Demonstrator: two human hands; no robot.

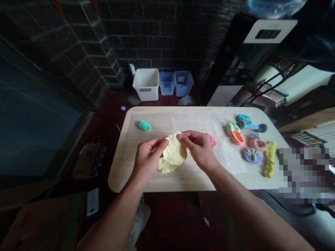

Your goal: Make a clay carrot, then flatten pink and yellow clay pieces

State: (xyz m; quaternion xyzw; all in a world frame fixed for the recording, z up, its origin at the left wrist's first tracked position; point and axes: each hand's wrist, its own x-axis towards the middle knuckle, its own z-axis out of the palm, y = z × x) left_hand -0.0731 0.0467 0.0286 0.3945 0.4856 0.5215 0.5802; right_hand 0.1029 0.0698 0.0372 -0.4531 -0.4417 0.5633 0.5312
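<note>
Between my two hands is a thin, flattened round piece of pale yellow clay, raised above the table. My left hand pinches its upper left edge between thumb and fingers. On the other side, my right hand pinches the top right edge. A second pale yellow clay piece shows below and behind the first; whether the two are joined I cannot tell. Partly hidden behind my right hand is a pink clay piece. A turquoise clay lump lies at the left on the bubble wrap.
Several shaped clay pieces, among them a purple disc, an orange and green shoe-like piece and a yellow-green strip, lie on the right of the wooden table. A white bin and clear boxes stand beyond it.
</note>
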